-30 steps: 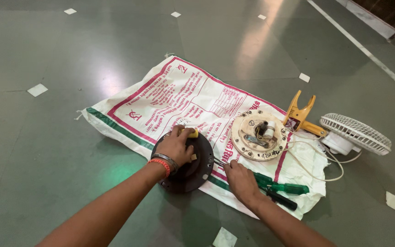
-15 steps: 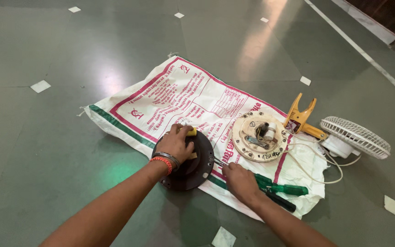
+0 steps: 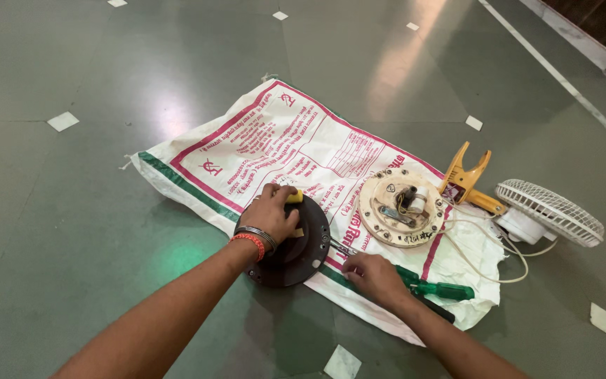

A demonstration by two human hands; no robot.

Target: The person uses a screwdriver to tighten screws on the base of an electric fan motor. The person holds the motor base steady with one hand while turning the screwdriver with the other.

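Note:
My left hand [image 3: 272, 213] rests on top of a dark round disc-shaped part [image 3: 301, 253], with a small yellow piece [image 3: 294, 197] under the fingers. My right hand [image 3: 373, 274] lies on the sack just right of the disc, fingers over the shaft of a green-handled screwdriver [image 3: 438, 288] whose metal tip points toward the disc. Whether the fingers close around the tool is not clear. Both sit on a white printed woven sack [image 3: 296, 154] spread on the floor.
A cream round motor plate [image 3: 401, 207] with wires lies on the sack's right part. Beyond it are a yellow clamp-like tool [image 3: 466, 181] and a small white fan grille [image 3: 548, 214]. A white cord [image 3: 485, 260] loops between them. Grey tiled floor surrounds the sack.
Both hands stay almost where they were; the view has shifted slightly. The right hand has crept a little toward the screwdriver shaft.

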